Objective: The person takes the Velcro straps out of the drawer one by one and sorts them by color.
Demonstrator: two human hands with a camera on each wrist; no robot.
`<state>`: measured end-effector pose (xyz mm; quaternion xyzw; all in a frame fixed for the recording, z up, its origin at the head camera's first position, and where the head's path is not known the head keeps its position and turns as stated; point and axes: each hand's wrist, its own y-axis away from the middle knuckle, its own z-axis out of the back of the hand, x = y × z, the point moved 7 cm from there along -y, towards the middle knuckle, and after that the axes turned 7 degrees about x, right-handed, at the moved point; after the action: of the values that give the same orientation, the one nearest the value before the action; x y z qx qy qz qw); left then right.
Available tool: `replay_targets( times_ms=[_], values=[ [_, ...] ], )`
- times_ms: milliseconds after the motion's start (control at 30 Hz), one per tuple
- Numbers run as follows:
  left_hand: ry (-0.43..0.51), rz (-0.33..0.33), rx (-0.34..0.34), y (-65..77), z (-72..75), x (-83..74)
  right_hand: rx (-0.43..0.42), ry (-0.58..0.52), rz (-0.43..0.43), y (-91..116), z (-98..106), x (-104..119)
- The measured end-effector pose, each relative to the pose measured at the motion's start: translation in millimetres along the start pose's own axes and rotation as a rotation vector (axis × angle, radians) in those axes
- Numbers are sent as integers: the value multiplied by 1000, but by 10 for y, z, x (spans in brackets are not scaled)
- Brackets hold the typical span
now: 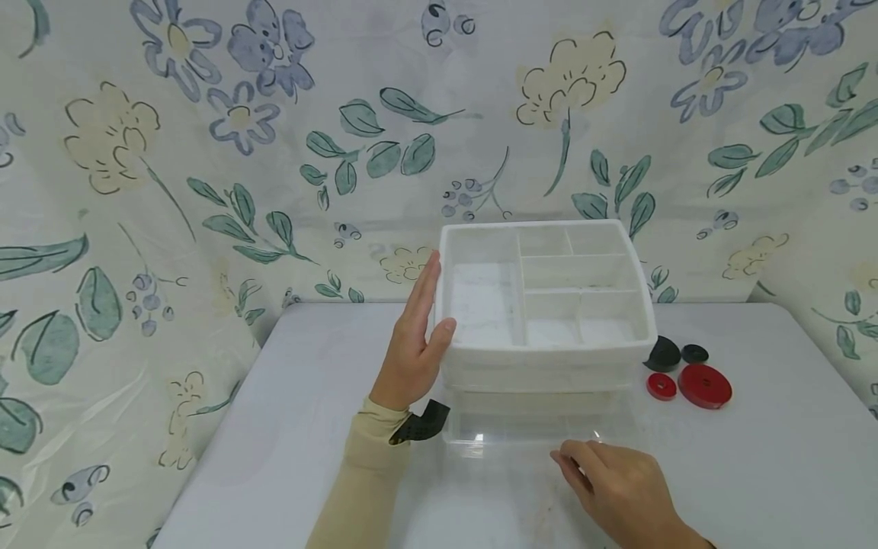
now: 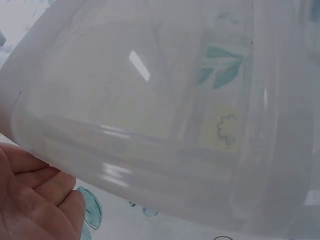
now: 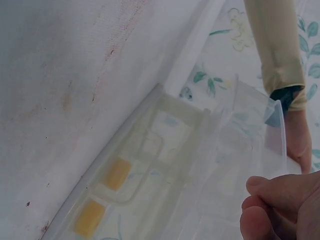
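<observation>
A white plastic desk organizer point(image 1: 480, 370) with several top compartments stands on the table. From its front sticks out a clear drawer point(image 1: 507, 433), see-through in the right wrist view. My left hand point(image 1: 411, 354) rests along the organizer's left side, fingers straight, thumb near the front corner. In the left wrist view that hand point(image 2: 40, 195) lies beside the translucent side wall. The right hand point(image 1: 620, 488) has its fingers curled at the drawer's front edge. Close up, the thumb and fingers of the right hand point(image 3: 280, 205) pinch at the clear rim; the exact contact is partly hidden.
Right of the organizer lie a large red disc point(image 1: 705, 386), a small red disc point(image 1: 661, 386), a black disc point(image 1: 695, 354) and a black rounded piece point(image 1: 663, 354). Two yellow pieces, one a block point(image 3: 118, 174), show through clear plastic. A floral cloth point(image 1: 384, 198) hangs behind the table.
</observation>
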<state>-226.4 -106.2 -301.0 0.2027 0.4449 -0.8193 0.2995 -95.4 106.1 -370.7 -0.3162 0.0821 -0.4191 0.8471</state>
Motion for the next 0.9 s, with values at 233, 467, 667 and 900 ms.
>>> replay_targets(
  times_ms=[233,467,667,900],
  values=[
    [-4,2,0,1,-1,-4,11,5,-9,-48,-19,-38],
    [3,10,1,-4,-2,4,-16,25,5,-96,-58,-76],
    [0,13,2,-7,-6,12,-31,37,6,-142,-107,-125],
    [-3,-4,0,-3,0,11,-41,42,6,-192,-148,-158]
  ],
)
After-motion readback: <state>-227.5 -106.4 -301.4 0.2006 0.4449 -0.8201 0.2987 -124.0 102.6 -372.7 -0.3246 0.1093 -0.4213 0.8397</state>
